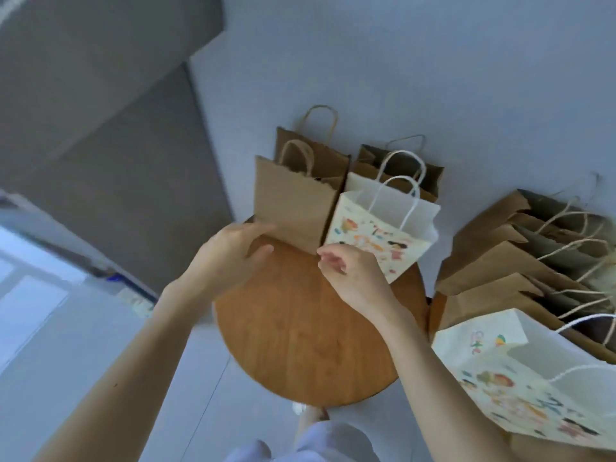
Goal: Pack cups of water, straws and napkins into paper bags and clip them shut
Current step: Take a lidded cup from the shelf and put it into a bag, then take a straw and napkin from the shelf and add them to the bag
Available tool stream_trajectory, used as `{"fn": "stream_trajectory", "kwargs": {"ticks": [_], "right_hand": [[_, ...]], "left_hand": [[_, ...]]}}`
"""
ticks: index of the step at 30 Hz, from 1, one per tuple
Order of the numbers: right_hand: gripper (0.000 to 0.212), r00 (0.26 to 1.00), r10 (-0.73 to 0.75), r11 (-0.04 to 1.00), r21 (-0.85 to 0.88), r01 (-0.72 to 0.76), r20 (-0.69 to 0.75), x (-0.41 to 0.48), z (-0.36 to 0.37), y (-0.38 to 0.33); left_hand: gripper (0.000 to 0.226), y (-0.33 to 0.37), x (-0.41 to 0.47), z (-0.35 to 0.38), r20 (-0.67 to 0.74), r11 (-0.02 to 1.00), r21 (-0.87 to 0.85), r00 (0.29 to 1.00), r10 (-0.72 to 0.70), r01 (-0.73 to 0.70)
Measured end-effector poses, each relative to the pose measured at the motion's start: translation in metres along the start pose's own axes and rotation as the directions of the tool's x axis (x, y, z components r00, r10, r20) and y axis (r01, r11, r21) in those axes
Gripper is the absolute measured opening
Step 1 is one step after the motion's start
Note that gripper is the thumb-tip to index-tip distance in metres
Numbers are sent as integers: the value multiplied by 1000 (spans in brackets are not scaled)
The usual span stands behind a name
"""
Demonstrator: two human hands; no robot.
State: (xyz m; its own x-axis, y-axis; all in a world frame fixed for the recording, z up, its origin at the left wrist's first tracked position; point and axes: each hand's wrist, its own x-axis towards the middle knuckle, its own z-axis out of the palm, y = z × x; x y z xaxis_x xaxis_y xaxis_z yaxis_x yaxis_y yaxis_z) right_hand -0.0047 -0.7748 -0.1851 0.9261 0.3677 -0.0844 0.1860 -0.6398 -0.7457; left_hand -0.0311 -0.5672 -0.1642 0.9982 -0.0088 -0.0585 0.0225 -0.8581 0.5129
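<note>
Positioning stage: steadies brown paper bag (293, 208) upright at far rim of round table (300, 345), left hand (230, 251) unclenched against lower corner, right hand (350, 275) curled beside base, grasp unclear; next likely requires spreading mouth for loading.

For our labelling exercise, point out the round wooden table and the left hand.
round wooden table (300, 345): head view, bare top.
left hand (226, 258): head view, back of hand.

likely a home: grey sofa (100, 135) beside round wooden table (300, 345).
</note>
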Motion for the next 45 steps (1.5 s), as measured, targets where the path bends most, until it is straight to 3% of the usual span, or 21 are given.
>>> {"fn": "stream_trajectory", "kwargs": {"ticks": [4, 10, 14, 20, 26, 33, 38, 45], "right_hand": [[21, 980, -158, 987, -1, 160, 119, -26, 73, -75], [20, 901, -334, 938, -1, 347, 276, -43, 169, -181], [20, 849, -412, 903, 26, 428, 330, -32, 219, -236], [23, 796, -505, 857, 88, 507, 333, 19, 284, -304], [25, 785, -557, 831, 159, 534, 271, 111, 351, -381], [25, 790, -595, 804, 118, 583, 146, 208, 380, -474], [26, 817, -568, 821, -4, 571, 97, 258, 398, -512], [21, 897, -438, 888, -191, 419, -68, 331, 431, -550]], "left_hand": [[36, -65, -100, -38, -150, 995, -36, 984, -100, 96], [34, -143, -218, -93, -342, 949, -135, 885, -315, 285], [32, -186, -256, -121, -426, 910, -179, 804, -414, 374], [34, -266, -255, -166, -445, 887, -152, 771, -455, 436], [36, -366, -203, -241, -480, 885, -68, 762, -434, 461], [37, -450, -139, -336, -508, 904, -22, 774, -377, 426], [35, -510, -91, -379, -536, 956, -6, 807, -250, 293], [31, -614, -4, -442, -496, 989, 146, 864, 92, -21]]}}
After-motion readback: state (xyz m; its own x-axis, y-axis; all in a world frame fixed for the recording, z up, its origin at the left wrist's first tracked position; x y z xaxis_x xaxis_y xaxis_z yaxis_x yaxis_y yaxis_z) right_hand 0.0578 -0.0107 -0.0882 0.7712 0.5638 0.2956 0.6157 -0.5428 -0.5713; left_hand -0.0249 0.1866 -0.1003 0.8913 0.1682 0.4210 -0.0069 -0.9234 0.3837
